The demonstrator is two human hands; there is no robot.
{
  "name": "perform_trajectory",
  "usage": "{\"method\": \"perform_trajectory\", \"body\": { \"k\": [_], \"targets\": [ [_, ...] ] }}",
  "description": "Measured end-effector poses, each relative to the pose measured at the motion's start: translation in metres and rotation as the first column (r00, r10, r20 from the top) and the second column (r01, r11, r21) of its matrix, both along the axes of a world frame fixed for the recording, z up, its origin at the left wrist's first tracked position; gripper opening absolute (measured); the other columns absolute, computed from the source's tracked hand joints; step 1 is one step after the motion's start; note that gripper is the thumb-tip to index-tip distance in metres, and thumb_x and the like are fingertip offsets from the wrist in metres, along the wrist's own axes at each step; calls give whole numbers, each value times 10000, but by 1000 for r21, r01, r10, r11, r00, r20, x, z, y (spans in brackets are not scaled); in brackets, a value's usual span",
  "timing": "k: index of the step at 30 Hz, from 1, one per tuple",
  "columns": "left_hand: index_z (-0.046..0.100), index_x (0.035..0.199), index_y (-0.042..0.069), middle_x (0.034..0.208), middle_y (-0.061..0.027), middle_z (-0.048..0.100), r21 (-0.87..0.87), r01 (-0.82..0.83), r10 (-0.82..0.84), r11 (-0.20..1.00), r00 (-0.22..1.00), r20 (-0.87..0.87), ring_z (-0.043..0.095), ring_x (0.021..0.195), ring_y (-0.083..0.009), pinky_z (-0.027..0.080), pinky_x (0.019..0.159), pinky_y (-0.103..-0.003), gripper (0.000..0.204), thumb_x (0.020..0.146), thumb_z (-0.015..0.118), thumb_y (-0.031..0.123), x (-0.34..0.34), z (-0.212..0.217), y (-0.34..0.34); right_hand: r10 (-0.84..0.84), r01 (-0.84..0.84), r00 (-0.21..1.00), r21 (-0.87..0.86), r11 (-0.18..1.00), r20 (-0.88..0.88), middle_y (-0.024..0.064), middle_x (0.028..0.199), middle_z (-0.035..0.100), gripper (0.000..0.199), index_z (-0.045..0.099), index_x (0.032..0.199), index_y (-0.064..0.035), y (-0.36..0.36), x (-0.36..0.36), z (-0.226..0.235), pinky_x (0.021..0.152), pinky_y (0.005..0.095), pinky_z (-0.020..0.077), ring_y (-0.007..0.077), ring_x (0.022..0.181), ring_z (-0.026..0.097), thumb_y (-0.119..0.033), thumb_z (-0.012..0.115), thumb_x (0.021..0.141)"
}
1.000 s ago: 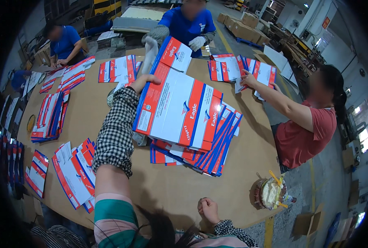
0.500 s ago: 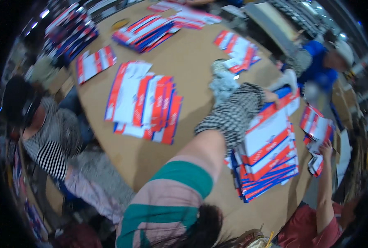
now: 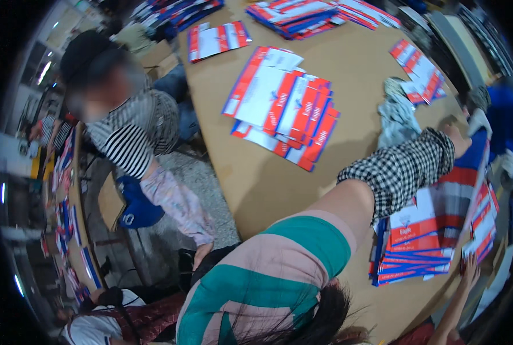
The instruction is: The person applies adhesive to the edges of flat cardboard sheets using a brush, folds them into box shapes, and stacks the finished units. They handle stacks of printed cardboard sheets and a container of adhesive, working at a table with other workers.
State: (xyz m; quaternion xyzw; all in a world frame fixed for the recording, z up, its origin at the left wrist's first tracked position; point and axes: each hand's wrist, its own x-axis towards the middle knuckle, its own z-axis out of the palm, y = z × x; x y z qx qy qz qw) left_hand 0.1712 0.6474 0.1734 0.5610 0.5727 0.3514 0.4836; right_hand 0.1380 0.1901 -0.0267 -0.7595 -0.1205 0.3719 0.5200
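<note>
My left arm, in a green and pink sleeve with a black-and-white checked cover, reaches across to the right. At its end my left hand [image 3: 456,140] is closed on the upper edge of a flat printed bag [image 3: 466,169], whose blue, red and grey side shows as it tilts up. Beneath it lies a stack of red, white and blue bags [image 3: 414,247], partly covered by my arm and the raised bag. My right hand is not in view. A crumpled pale cloth [image 3: 399,118] lies just beyond my forearm.
On the brown table [image 3: 268,195] lie a fanned pile of bags [image 3: 282,103] and smaller piles at the far side. A co-worker's hand [image 3: 470,273] touches bags at the right. Someone in blue [image 3: 502,121] stands beyond; a person in striped clothes [image 3: 132,123] is at left.
The view has swung, so the table sits further right in it. The bag in my left hand has tilted up from the stack and now shows its striped side.
</note>
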Motion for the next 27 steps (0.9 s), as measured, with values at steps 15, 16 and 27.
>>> {"method": "perform_trajectory", "body": {
  "k": [15, 16, 27],
  "targets": [
    [646, 837, -29, 806, -207, 643, 77, -102, 98, 992, 994, 55, 637, 788, -287, 490, 700, -382, 371, 702, 669, 315, -106, -74, -52, 15, 5, 994, 190, 982, -107, 2, 571, 444, 216, 461, 785, -63, -13, -7, -11, 394, 185, 322, 55, 442, 392, -190, 431, 957],
    [643, 866, -36, 832, -210, 645, 51, -58, 55, 997, 997, 56, 637, 811, -288, 490, 717, -377, 384, 706, 669, 312, -109, -72, -60, 11, -5, 999, 122, 992, -52, 1, 567, 439, 215, 457, 780, -66, -10, -10, -1, 389, 188, 314, 55, 436, 383, -182, 427, 958],
    [593, 1056, -58, 992, -203, 642, 35, 112, -111, 993, 993, -34, 628, 930, -279, 489, 810, -353, 452, 789, 617, 305, -161, -109, -146, -14, 9, 999, 128, 992, 44, -3, 545, 408, 236, 411, 719, -66, -15, -5, -24, 383, 212, 286, 65, 439, 364, -141, 426, 943]
  ]
}}
